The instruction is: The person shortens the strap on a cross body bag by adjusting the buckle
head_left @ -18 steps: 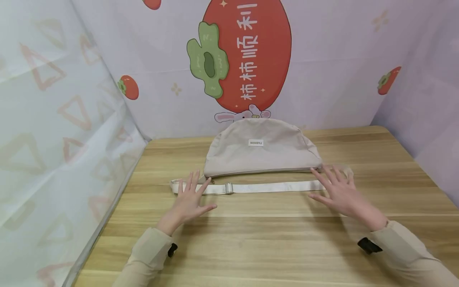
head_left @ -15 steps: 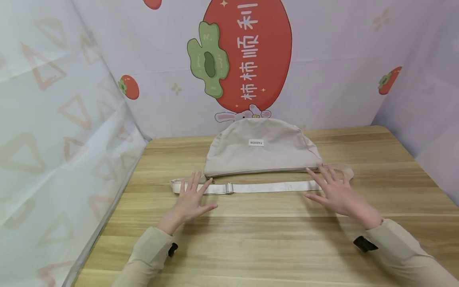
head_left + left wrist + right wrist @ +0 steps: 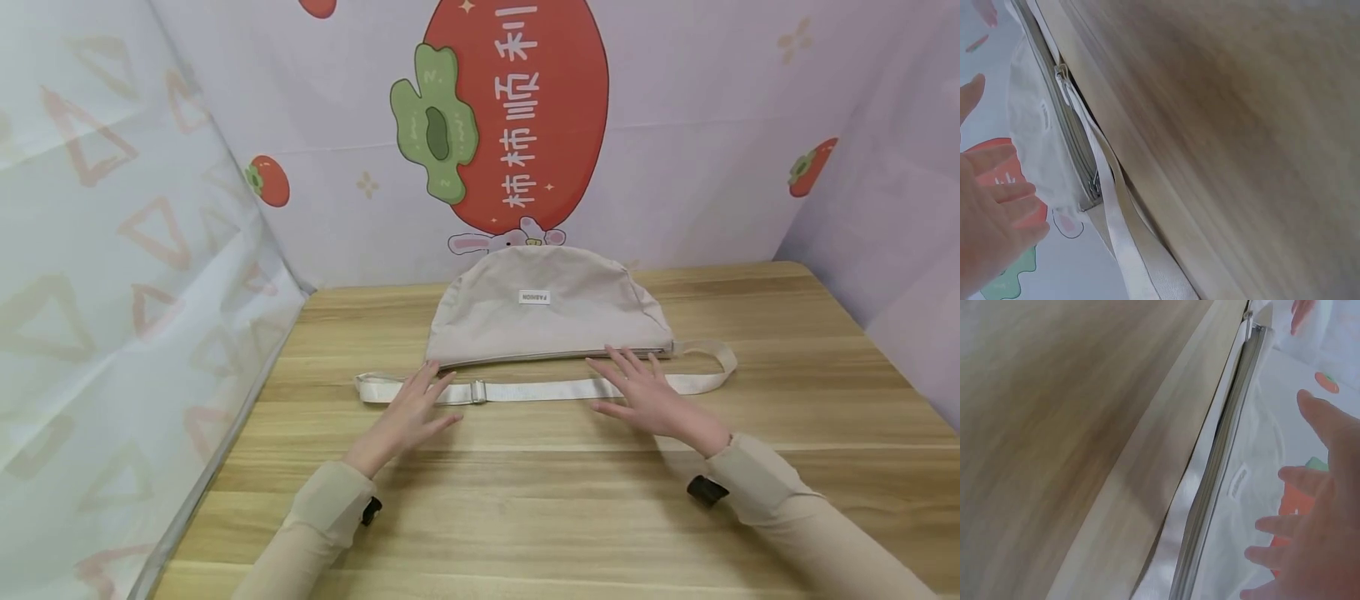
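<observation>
A pale beige half-moon bag [image 3: 551, 312] with a small white label [image 3: 535, 297] lies toward the back of the wooden table, its zipper [image 3: 555, 357] along the near edge. In front of it a white strap [image 3: 547, 390] with a metal buckle [image 3: 478, 392] stretches sideways, looping round at both ends. My left hand [image 3: 405, 417], fingers spread, hovers over the strap near the bag's left corner. Over the strap's right part is my right hand [image 3: 645, 400], its fingers extended toward the zipper. Both hands hold nothing. The left wrist view shows a zipper pull [image 3: 1094, 183] at the bag's corner.
The wooden table [image 3: 525, 525] spreads out before the hands. Behind it hangs a printed cloth [image 3: 697, 167] with a big red fruit picture, and a patterned white cloth [image 3: 97, 333] borders the left side.
My right hand has moved left along the strap, uncovering the strap's right loop. The left hand has shifted slightly right and its fingers look closer together. Bag and strap stay in place.
</observation>
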Available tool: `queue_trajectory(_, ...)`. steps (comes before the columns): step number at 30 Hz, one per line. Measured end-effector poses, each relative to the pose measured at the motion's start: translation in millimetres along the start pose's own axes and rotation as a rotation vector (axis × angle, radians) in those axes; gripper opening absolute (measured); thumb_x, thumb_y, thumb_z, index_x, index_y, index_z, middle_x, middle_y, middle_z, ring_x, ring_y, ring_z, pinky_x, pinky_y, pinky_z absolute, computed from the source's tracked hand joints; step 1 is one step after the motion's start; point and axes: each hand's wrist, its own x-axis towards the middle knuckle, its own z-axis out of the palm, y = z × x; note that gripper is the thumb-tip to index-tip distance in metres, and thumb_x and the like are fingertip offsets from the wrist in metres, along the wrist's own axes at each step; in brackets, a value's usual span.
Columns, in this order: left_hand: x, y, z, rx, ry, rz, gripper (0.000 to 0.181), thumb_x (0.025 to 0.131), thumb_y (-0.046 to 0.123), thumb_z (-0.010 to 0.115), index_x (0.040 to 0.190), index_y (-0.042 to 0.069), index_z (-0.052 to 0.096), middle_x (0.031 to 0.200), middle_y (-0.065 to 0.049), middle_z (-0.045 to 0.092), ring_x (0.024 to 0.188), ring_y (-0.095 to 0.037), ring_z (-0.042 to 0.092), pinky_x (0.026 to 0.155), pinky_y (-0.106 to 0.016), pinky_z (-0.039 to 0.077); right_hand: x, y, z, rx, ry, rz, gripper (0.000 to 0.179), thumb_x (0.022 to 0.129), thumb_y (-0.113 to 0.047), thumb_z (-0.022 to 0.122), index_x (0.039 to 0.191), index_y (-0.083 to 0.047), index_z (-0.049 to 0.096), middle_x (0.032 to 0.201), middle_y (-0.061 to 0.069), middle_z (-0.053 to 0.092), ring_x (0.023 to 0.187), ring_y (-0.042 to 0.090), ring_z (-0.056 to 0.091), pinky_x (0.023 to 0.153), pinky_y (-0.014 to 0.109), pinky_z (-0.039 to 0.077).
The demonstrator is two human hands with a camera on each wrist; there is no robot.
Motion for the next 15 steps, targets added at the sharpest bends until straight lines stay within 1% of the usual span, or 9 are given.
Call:
queue_trajectory(5,8.7,1.9,4.2,-0.063,0.032,0.035,0.057,0.083,0.03,0.062,0.127,-0.002,0.044,0.134,-0.025,0.035,0.121,-0.04,0.033,0.1,-0.05,0.027,11.6,-7.7,7.8,0.029,0.005,-0.053,0.058,0.085,-0.032,0.058,0.133,-0.007,0.038,0.138,0.028,0.025,0.125,0.046,0.019,0.095,0.067,0.004)
queue_trajectory(7,12.7,2.0,7.0,-0.065,0.044,0.052,0.054,0.082,0.028,0.062,0.124,-0.002,0.046,0.13,-0.025,0.04,0.118,-0.038,0.038,0.098,-0.049,0.031,15.8,-10.2,10.7,0.047,0.006,-0.076,0.055,0.085,-0.029,0.059,0.131,-0.005,0.04,0.135,0.029,0.029,0.124,0.045,0.023,0.095,0.067,0.006)
queue_trajectory(10,18.1,2.0,10.5,-0.056,0.057,0.072,0.052,0.082,0.028,0.063,0.121,-0.003,0.049,0.123,-0.023,0.047,0.112,-0.036,0.045,0.095,-0.046,0.035,22.4,-14.1,14.7,0.078,0.004,-0.104,0.051,0.084,-0.026,0.06,0.128,-0.004,0.044,0.131,0.029,0.035,0.121,0.045,0.029,0.094,0.067,0.012)
queue_trajectory(15,24.9,2.6,13.5,-0.056,0.042,0.071,0.047,0.082,0.028,0.063,0.118,-0.001,0.052,0.117,-0.017,0.052,0.108,-0.032,0.048,0.093,-0.043,0.038,34.0,-20.9,21.7,0.124,-0.006,-0.134,0.048,0.083,-0.022,0.061,0.124,-0.001,0.048,0.126,0.03,0.04,0.115,0.046,0.036,0.092,0.064,0.023)
